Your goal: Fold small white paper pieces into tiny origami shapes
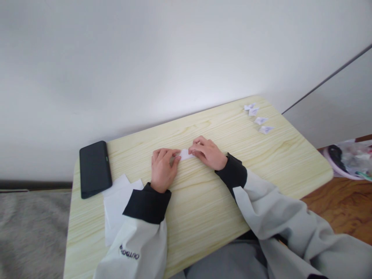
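Observation:
Between my two hands, low over the middle of the table, is a small folded piece of white paper (185, 154). Thumb and fingers of my left hand (164, 166) pinch its left end. My right hand (207, 153) has its fingers closed on the right end, covering that part of the paper. Loose white paper sheets (114, 209) lie overlapping beside my left forearm, partly under the sleeve. At the far right of the table stand several small folded paper pieces (260, 121) in a row.
A black tablet-like device (95, 168) lies at the table's left end, touching the sheets. The pale wooden table (200, 217) backs against a white wall (174, 58). On the floor at right is a pink-rimmed basin (343, 170) holding plastic bags.

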Demonstrator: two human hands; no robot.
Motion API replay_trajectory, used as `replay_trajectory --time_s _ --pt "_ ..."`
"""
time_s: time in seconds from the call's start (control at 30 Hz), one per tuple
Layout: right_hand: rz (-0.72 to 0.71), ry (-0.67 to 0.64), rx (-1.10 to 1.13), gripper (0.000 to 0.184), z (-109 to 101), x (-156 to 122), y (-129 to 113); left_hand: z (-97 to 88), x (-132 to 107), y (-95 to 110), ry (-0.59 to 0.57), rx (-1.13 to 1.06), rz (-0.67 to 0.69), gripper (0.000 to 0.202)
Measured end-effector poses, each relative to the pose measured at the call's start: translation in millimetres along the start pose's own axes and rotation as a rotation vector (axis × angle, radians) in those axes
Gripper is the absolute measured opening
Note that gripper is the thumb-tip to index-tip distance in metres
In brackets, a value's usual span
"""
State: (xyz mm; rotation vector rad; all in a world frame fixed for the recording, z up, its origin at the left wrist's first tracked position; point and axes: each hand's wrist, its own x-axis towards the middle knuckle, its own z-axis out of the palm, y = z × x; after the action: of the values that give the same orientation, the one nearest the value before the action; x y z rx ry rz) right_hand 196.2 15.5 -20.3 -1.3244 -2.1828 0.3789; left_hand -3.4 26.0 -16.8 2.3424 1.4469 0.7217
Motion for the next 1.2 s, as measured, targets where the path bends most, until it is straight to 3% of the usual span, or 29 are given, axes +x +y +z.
replay_trajectory --time_s 0.13,0.27,0.77,1.2 --pt "-0.139 -0.029 -0.057 0.03 5 -3 1 -0.2 0 1 -0.004 0.0 -0.015 0.019" --pt "-0.196 -0.038 -0.12 0.028 6 -4 2 -0.8 0 1 -0.008 0.003 -0.015 0.02" --pt "-0.273 -0.037 -0.136 0.03 -3 -9 10 -1.7 -1 3 -0.01 -0.001 -0.04 0.02" --pt "-0.285 0.077 -0.106 0.03 -21 -29 31 -2.0 0 2 -0.023 0.023 -0.05 0.02"
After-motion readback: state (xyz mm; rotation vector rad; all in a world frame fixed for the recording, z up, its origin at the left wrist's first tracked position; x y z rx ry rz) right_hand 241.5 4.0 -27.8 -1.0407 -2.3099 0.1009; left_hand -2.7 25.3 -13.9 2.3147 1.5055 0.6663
